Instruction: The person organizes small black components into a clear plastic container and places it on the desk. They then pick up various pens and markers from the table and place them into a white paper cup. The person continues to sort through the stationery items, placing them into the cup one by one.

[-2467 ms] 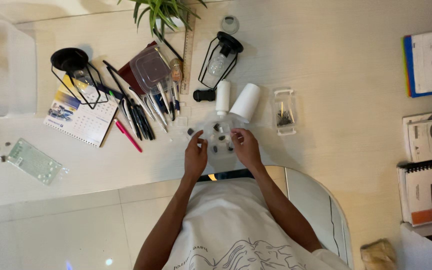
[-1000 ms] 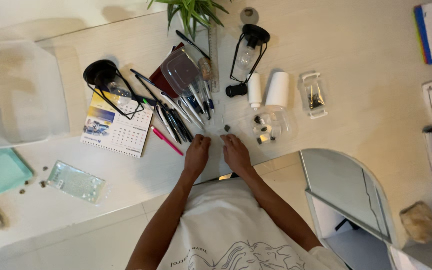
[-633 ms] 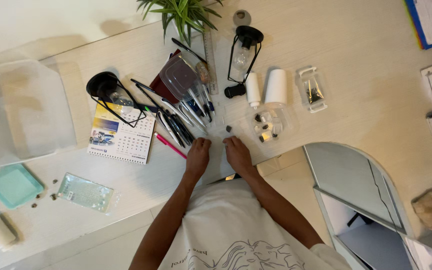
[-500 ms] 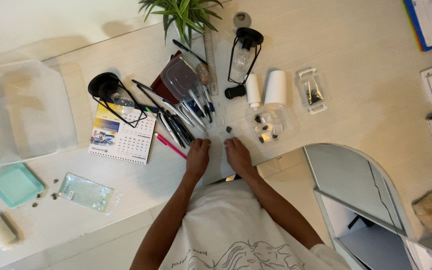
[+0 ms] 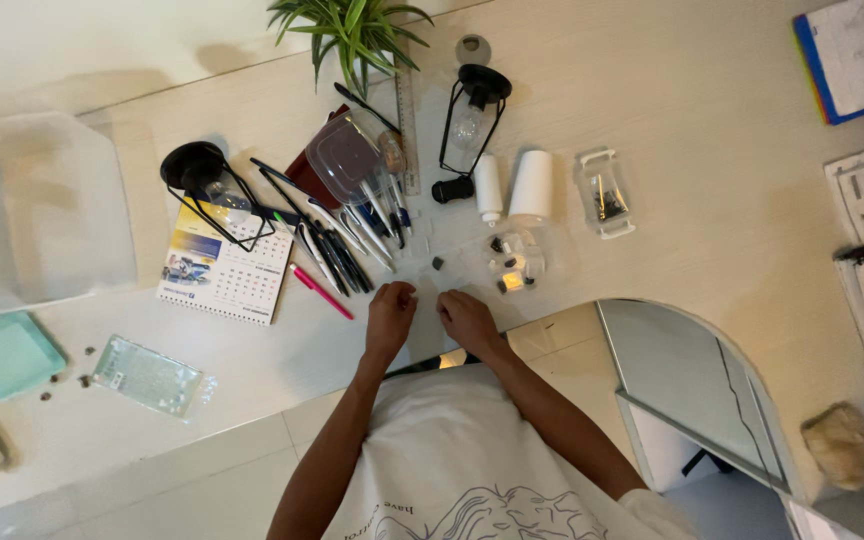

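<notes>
Your two hands rest side by side at the near edge of the pale wood-grain counter [image 5: 712,130], backs up, fingers curled toward each other with a narrow gap between them. Your left hand [image 5: 391,318] and your right hand [image 5: 467,320] both have wrists low and forearms running straight back to your body. Whether either fingertip pinches anything I cannot tell; the fingers hide it.

Just beyond the gap between your hands lies a small dark square piece [image 5: 437,264], alone on the counter and touching neither hand. It looks tiny, light and stiff, so judge it as something to pinch by its edges between thumb and forefinger; on the smooth surface it may skid if you press from above.

A little farther out from your right hand sits a clear thin plastic bag holding more small dark pieces [image 5: 514,268]. It should be soft, crinkly and slippery; take it by a rim rather than the middle, or the contents may spill.

Farther from your left hand lie a pink pen [image 5: 320,291] and a fanned cluster of dark pens [image 5: 337,250], with a spiral desk calendar [image 5: 220,272] beside them.

Farthest out stand two white cylinders [image 5: 512,187], two black wire-frame bulb lamps [image 5: 470,110], and a green potted plant [image 5: 347,30].
</notes>
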